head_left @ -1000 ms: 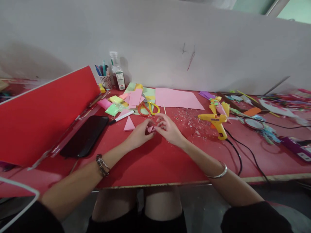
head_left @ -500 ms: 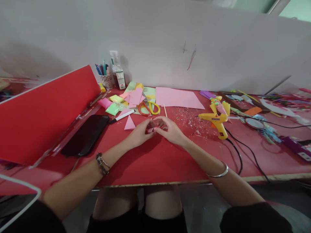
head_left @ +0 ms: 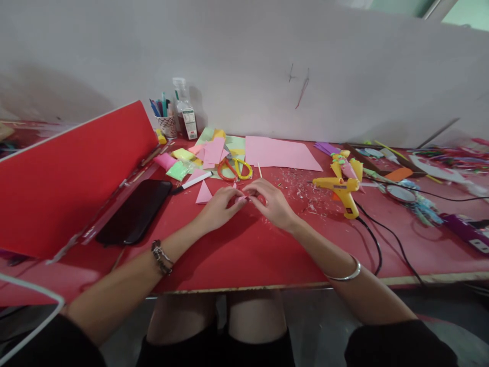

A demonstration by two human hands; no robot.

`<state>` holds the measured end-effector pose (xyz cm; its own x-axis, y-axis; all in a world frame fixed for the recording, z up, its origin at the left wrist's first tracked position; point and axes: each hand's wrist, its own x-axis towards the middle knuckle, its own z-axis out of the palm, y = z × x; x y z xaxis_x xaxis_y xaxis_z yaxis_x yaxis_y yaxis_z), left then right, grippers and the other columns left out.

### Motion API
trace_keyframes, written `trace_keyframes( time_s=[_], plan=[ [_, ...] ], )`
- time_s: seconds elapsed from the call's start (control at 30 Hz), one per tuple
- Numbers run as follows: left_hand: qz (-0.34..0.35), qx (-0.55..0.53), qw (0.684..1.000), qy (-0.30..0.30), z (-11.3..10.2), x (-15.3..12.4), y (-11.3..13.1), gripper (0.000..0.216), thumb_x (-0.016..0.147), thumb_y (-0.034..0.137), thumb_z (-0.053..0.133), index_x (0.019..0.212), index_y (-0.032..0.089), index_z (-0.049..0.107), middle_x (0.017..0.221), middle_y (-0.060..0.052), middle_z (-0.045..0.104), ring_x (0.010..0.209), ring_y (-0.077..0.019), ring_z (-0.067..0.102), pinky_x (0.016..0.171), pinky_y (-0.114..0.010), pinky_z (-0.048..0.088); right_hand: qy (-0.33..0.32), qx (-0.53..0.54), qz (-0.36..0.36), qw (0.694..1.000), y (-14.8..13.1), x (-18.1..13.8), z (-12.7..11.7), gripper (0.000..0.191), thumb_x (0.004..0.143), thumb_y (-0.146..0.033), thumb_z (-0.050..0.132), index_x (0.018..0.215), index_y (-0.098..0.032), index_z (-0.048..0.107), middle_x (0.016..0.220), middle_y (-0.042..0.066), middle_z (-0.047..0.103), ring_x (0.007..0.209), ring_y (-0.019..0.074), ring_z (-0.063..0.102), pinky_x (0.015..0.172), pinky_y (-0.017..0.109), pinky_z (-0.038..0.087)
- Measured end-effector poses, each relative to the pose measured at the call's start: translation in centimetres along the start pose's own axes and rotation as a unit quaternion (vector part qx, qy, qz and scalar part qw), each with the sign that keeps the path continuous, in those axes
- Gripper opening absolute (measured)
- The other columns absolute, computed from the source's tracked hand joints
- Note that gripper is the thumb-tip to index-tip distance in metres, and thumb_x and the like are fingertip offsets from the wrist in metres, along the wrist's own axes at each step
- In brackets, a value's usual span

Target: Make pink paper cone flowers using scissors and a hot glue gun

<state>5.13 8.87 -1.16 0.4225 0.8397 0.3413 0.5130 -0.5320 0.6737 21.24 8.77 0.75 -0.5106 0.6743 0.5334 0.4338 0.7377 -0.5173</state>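
Observation:
My left hand [head_left: 221, 208] and my right hand [head_left: 273, 204] meet over the middle of the red table, fingertips nearly touching. Between them is a small piece of pink paper [head_left: 241, 199], mostly covered by the fingers. Both hands are closed in a pinch on it. A folded pink paper triangle [head_left: 204, 193] lies just left of my left hand. Beyond the hands rest scissors [head_left: 243, 169] with one yellow and one orange handle loop, their blades hidden under or among paper. A thin pale stick [head_left: 260, 170] lies behind my right hand.
A yellow glue gun [head_left: 340, 192] with a black cord stands at right, near paper scraps. To the left are a black phone [head_left: 135, 211], a marker [head_left: 193, 182] and a leaning red board [head_left: 76, 173]. A pink sheet [head_left: 282, 153], bottle [head_left: 186, 114] and pen cup [head_left: 166, 126] stand or lie at the back.
My fingers have shifted around the pink paper; the thumbs have come together and the gap between the hands has narrowed. Other things stay in place.

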Motion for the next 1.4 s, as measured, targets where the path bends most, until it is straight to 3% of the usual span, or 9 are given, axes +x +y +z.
trace_keyframes(
  time_s=[0.2,0.37,0.47,0.57,0.67,0.8,1.1,1.4],
  plan=[
    [0.000,-0.022,1.000,-0.019,0.2,0.0,-0.3,0.017,0.078,0.027,0.045,0.073,0.013,0.054,0.070,0.000,0.048,0.063,-0.0109,0.046,0.059,-0.024,0.039,-0.016,-0.053,-0.068,0.996,0.2,-0.1,-0.1,0.016,0.082,-0.011,0.039,0.089,-0.021,0.051,0.086,0.004,0.053,0.083,0.0137,0.051,0.073,0.028,0.043],
    [-0.051,-0.087,0.994,-0.048,0.3,0.1,-0.4,0.015,0.075,0.028,0.049,0.076,0.014,0.055,0.071,0.000,0.050,0.062,-0.0106,0.046,0.059,-0.024,0.039,0.064,-0.093,-0.067,0.991,0.2,-0.2,0.0,0.009,0.080,-0.016,0.047,0.085,-0.020,0.053,0.086,0.005,0.051,0.085,0.0147,0.050,0.075,0.030,0.043],
    [-0.083,-0.134,0.986,-0.061,0.0,0.2,-0.2,0.018,0.075,0.030,0.048,0.078,0.014,0.054,0.071,-0.001,0.053,0.064,-0.0115,0.049,0.062,-0.026,0.041,0.088,-0.058,-0.039,0.994,0.1,-0.1,-0.1,0.006,0.079,-0.016,0.049,0.075,-0.019,0.053,0.076,0.002,0.053,0.073,0.0122,0.052,0.067,0.027,0.045],
    [-0.086,-0.163,0.981,-0.054,-0.4,0.2,-0.1,0.018,0.074,0.029,0.048,0.082,0.014,0.053,0.075,-0.001,0.053,0.067,-0.0120,0.051,0.066,-0.028,0.042,0.058,-0.015,-0.008,0.998,0.3,-0.1,-0.1,0.008,0.078,-0.014,0.050,0.072,-0.018,0.054,0.072,0.001,0.057,0.067,0.0104,0.053,0.063,0.024,0.045],
    [-0.077,-0.174,0.981,-0.035,-0.6,0.2,0.0,0.017,0.072,0.027,0.049,0.082,0.014,0.053,0.080,-0.002,0.052,0.073,-0.0123,0.052,0.072,-0.029,0.043,0.032,0.008,-0.003,0.999,0.7,-0.1,0.1,0.009,0.077,-0.014,0.051,0.074,-0.018,0.058,0.079,0.002,0.060,0.074,0.0112,0.056,0.068,0.026,0.046],
    [-0.069,-0.168,0.983,-0.034,-0.7,0.2,0.1,0.017,0.074,0.028,0.048,0.082,0.014,0.054,0.084,-0.002,0.053,0.079,-0.0135,0.051,0.076,-0.031,0.042,0.018,-0.016,-0.012,1.000,1.0,-0.2,0.3,0.009,0.076,-0.015,0.052,0.077,-0.018,0.061,0.080,0.004,0.056,0.075,0.0119,0.054,0.067,0.026,0.046],
    [-0.065,-0.158,0.985,-0.040,-0.6,0.2,-0.2,0.021,0.076,0.031,0.045,0.083,0.014,0.054,0.082,-0.003,0.053,0.077,-0.0139,0.051,0.074,-0.032,0.043,0.007,-0.034,-0.053,0.998,1.6,-0.4,0.5,0.015,0.079,-0.019,0.049,0.075,-0.016,0.063,0.076,0.004,0.052,0.072,0.0121,0.051,0.065,0.027,0.044],
    [-0.048,-0.218,0.974,-0.044,-0.5,0.1,-0.2,0.032,0.073,0.025,0.047,0.103,0.014,0.044,0.084,-0.001,0.048,0.076,-0.0109,0.050,0.072,-0.027,0.045,-0.017,-0.027,-0.057,0.998,1.6,-0.3,0.4,0.016,0.080,-0.018,0.049,0.074,-0.016,0.064,0.072,0.003,0.057,0.067,0.0107,0.053,0.061,0.023,0.043]
  ],
)
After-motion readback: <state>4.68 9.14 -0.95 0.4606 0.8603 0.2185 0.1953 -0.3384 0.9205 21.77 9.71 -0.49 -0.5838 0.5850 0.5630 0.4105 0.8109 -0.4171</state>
